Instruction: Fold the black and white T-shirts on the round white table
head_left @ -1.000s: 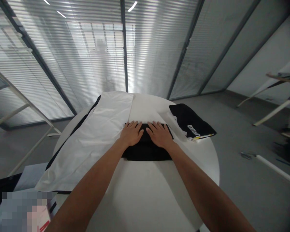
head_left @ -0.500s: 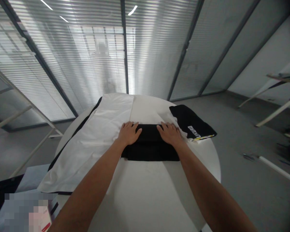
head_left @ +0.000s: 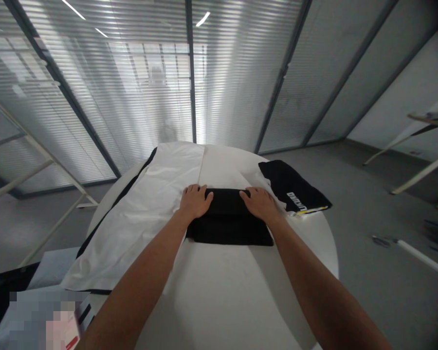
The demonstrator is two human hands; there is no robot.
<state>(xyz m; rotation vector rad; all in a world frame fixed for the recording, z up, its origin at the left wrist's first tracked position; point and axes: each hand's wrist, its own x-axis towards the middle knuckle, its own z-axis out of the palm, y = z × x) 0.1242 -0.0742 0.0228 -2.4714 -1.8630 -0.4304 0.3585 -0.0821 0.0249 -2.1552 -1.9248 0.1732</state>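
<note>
A folded black cloth (head_left: 230, 226) lies flat across the middle of a round white table (head_left: 219, 301). My left hand (head_left: 195, 201) rests palm down on its left end, thumb apart from the fingers. On the right end my right hand (head_left: 262, 203) lies the same way, also with its thumb spread. The fingertips of both hands reach the far edge of the fold. Under and beside my left hand spreads a large white cloth (head_left: 142, 209) with a black edge. Just right of my right hand is a black piece of fabric (head_left: 292, 187) with white letters.
At the lower left are grey plastic packets (head_left: 40, 311), partly pixelated, near the table edge. A pale metal frame (head_left: 40, 155) stands at the left. Glass panels with blinds (head_left: 226, 87) rise behind the table. A white pole (head_left: 423, 257) lies on the floor at right.
The view has shifted slightly. Both hands stay flat on the black cloth, which lies almost as before.
</note>
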